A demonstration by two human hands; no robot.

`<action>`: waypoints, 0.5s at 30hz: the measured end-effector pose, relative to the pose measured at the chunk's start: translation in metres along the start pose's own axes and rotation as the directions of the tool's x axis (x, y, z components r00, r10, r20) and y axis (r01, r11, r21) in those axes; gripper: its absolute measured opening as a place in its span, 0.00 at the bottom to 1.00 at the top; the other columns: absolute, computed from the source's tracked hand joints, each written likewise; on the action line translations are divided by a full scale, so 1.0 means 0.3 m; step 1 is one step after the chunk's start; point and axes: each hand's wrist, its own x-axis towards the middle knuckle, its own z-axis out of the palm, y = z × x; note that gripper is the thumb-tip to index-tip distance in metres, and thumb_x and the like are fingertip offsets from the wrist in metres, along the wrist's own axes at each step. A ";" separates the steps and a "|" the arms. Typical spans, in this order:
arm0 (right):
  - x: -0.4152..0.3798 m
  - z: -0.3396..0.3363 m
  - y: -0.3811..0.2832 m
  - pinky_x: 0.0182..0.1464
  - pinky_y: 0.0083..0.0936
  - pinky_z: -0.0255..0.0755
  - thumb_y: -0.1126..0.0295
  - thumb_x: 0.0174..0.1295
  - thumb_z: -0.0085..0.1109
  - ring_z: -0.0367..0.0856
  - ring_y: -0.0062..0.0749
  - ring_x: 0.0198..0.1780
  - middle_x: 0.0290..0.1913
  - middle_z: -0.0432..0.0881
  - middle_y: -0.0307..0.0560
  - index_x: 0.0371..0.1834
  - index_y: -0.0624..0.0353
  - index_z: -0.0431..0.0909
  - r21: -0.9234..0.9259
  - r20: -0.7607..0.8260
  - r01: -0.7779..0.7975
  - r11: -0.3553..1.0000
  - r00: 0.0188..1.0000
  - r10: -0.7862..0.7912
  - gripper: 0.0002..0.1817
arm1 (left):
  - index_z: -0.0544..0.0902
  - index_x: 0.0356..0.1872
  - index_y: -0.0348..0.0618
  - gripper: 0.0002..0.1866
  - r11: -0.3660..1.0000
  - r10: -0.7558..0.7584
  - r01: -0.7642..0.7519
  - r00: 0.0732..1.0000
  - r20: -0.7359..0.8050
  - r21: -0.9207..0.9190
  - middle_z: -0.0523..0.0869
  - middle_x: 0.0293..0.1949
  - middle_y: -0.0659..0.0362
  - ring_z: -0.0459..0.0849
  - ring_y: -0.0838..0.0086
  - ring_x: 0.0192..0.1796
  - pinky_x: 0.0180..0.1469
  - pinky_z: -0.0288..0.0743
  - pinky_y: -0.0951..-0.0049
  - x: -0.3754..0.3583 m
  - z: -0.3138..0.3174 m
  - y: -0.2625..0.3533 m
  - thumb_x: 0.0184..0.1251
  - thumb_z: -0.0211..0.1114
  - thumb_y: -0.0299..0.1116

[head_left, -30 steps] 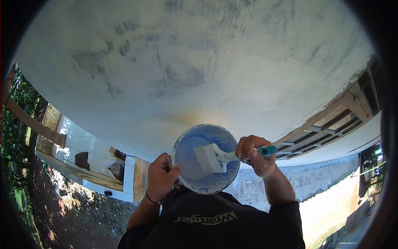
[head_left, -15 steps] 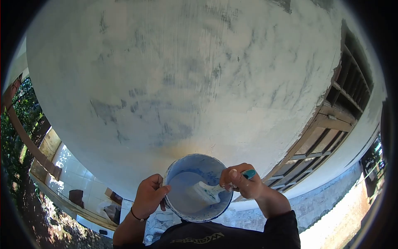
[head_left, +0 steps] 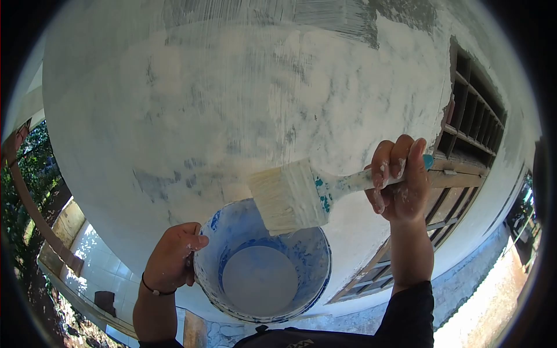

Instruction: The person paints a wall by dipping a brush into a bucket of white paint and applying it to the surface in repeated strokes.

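My left hand grips the left rim of a blue bucket, thumb over the edge. Pale, whitish paint covers the bucket's bottom. My right hand is closed round the handle of a wide brush, whose pale bristles point left over the bucket's far rim. Teal marks show on the brush's neck and handle end. White paint specks my fingers. Behind them stands a wall with uneven whitish coating and grey patches.
At the right, a wooden window with glass panes sits below a slatted opening. Light floor tiles and a dark object lie at the lower left, with plants beyond. A sunlit strip runs at the lower right.
The brush has come up out of the bucket, raised by my right hand. The bucket is tilted more toward the camera, and my left hand has moved left with it. The view has shifted upward.
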 end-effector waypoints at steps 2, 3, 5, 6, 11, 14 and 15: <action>0.066 -0.018 -0.037 0.08 0.14 0.57 0.49 0.71 0.26 0.65 0.23 0.09 0.25 0.72 0.47 0.26 0.55 0.61 0.014 0.004 0.051 0.999 0.999 -0.052 0.24 | 0.75 0.31 0.31 0.20 0.997 0.037 -0.037 0.999 0.000 -0.060 0.81 0.20 0.54 0.74 0.79 0.09 0.08 0.64 0.84 0.016 -0.007 0.031 0.56 0.63 0.43; 0.096 -0.019 -0.051 0.08 0.14 0.57 0.49 0.71 0.26 0.65 0.23 0.09 0.25 0.72 0.47 0.26 0.55 0.61 0.012 0.012 0.059 0.998 0.998 -0.059 0.24 | 0.75 0.31 0.31 0.20 0.997 0.048 -0.048 0.999 0.001 -0.060 0.81 0.20 0.54 0.74 0.79 0.09 0.08 0.64 0.84 0.021 -0.013 0.043 0.56 0.63 0.43; 0.152 -0.018 -0.078 0.08 0.10 0.57 0.52 0.72 0.26 0.59 0.17 0.09 0.25 0.67 0.42 0.27 0.54 0.59 -0.170 -0.061 0.161 0.972 0.983 -0.174 0.21 | 0.75 0.33 0.29 0.20 0.987 0.115 -0.118 0.993 -0.036 -0.109 0.82 0.22 0.53 0.75 0.78 0.09 0.08 0.65 0.85 0.028 -0.032 0.060 0.57 0.63 0.42; 0.173 -0.020 -0.092 0.10 0.12 0.58 0.51 0.72 0.28 0.59 0.18 0.11 0.26 0.67 0.41 0.27 0.54 0.59 -0.197 -0.073 0.174 0.965 0.979 -0.191 0.21 | 0.75 0.33 0.29 0.20 0.986 0.125 -0.128 0.992 -0.033 -0.111 0.82 0.22 0.53 0.75 0.78 0.09 0.08 0.65 0.85 0.025 -0.037 0.066 0.57 0.63 0.42; 0.264 -0.025 -0.142 0.15 0.16 0.60 0.46 0.69 0.35 0.68 0.23 0.14 0.24 0.72 0.43 0.26 0.56 0.66 -0.379 0.094 0.194 0.905 0.981 -0.171 0.25 | 0.75 0.33 0.29 0.17 0.983 0.161 -0.165 0.985 -0.057 -0.080 0.81 0.22 0.53 0.75 0.77 0.10 0.09 0.67 0.83 -0.011 -0.060 0.039 0.58 0.61 0.39; 0.333 0.010 -0.174 0.17 0.16 0.62 0.41 0.64 0.42 0.72 0.21 0.17 0.21 0.75 0.39 0.24 0.59 0.76 -0.764 0.234 0.172 0.622 0.972 0.018 0.30 | 0.72 0.24 0.36 0.11 0.997 0.073 -0.075 0.988 -0.135 -0.016 0.77 0.17 0.56 0.73 0.77 0.09 0.08 0.66 0.81 -0.050 -0.036 -0.015 0.58 0.59 0.33; 0.364 0.022 -0.187 0.17 0.16 0.62 0.41 0.64 0.42 0.72 0.21 0.17 0.21 0.75 0.39 0.24 0.59 0.76 -0.768 0.231 0.171 0.618 0.973 0.017 0.30 | 0.70 0.21 0.39 0.10 1.000 0.013 -0.011 0.988 -0.155 0.014 0.76 0.15 0.57 0.72 0.77 0.08 0.08 0.66 0.81 -0.060 -0.032 -0.036 0.58 0.59 0.31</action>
